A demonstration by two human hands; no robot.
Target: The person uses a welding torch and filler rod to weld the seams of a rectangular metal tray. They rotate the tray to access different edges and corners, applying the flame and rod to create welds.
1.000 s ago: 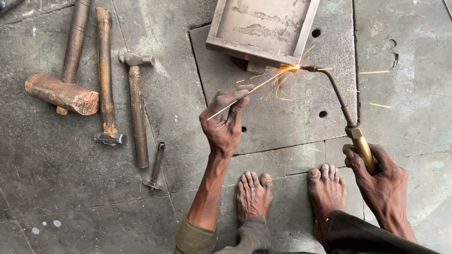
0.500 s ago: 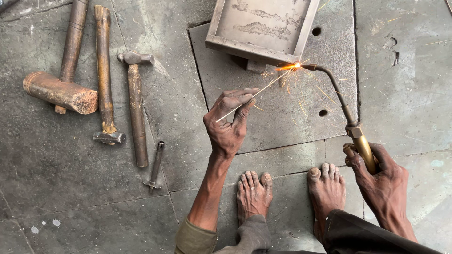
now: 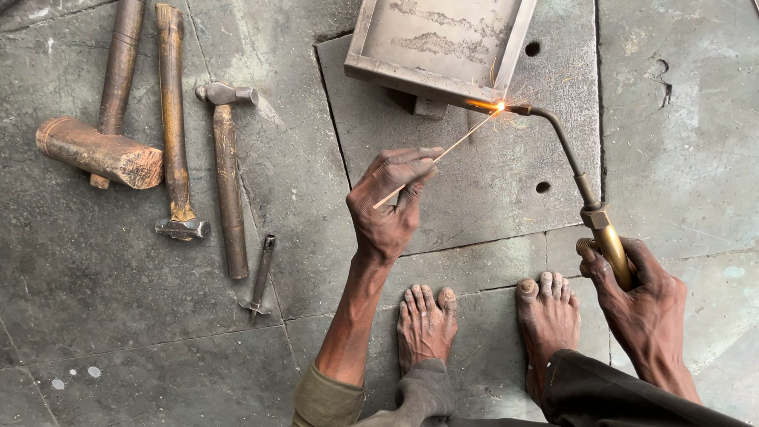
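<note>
Left hand (image 3: 391, 202) closed in a pinch on a thin filler rod (image 3: 443, 154), thumb and fingertips clamping its lower end. Rod slanting up and to the right, tip meeting the flame at the lower edge of a shallow rectangular metal tray (image 3: 443, 43). Right hand (image 3: 640, 296) wrapped tight around the brass handle of a gas torch (image 3: 589, 205), near the right edge of the steel floor plates (image 3: 490, 190). Torch neck curving up and left from the brass nut, nozzle lying just beside the tray's lower right corner. Bright orange glow and a few small sparks (image 3: 500, 105) right where nozzle, rod tip and tray edge come together. Tray resting on the raised plate at the top middle of the floor, tilted slightly, lower rim facing the hands.

Two bare feet (image 3: 482, 316) planted on the plates between the two forearms, toes pointing toward the tray.

Well apart on the left side of the floor: a wooden mallet (image 3: 99, 150) lying across its long handle, a long-handled hammer (image 3: 178, 142) with its head toward the bottom, a ball-peen hammer (image 3: 225, 166) with its head toward the top, and a short metal punch (image 3: 261, 277) just below and right of it. None of them touched by either hand.
</note>
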